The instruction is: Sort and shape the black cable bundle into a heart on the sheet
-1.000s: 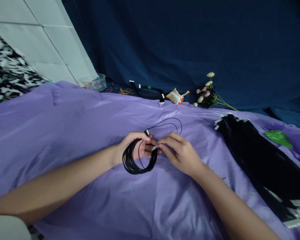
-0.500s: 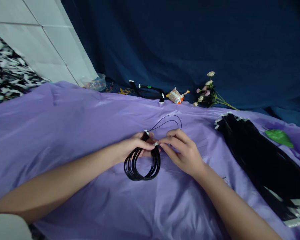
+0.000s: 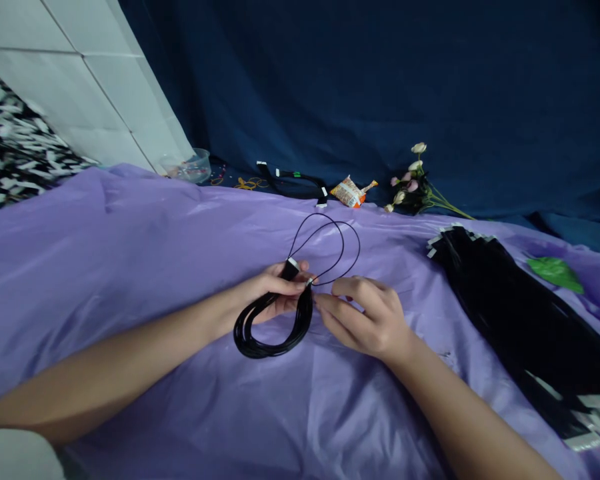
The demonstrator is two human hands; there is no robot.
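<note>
Two thin, loose black wires [image 3: 359, 247] now arch toward the far side in a pair of crossing loops, freer of the right hand [image 3: 367, 313] than half a second ago, when its fingers hid part of them. Meanwhile the curved bundle of black wires [image 3: 267, 350] has swung a little left, its round ring drawn out into a longer oval.

The left hand [image 3: 280, 287] is closed on the bundle near both ends, its thumb lying across toward the right. One rectangular white connector [image 3: 292, 262] stands on the far side of that thumb; a smaller-looking white end piece [image 3: 309, 283] sits by the thumb's tip. The loose wires appear to run from one to the other. The ring hangs toward the near side over a glossy purple sheet [image 3: 180, 247]; whether it rests on it cannot be told.

The right hand's thumb and forefinger are nearly together just beside the end piece; whether they pinch anything is unclear.

Judging by this pose, the step in hand is fine fingertip work where the loose wires meet the end piece. A next move there would call for a steady left hold and a precise right pinch, without snagging the loops.

Well apart, at right, lies a long heap of black cables with white ends [image 3: 510, 313].
</note>
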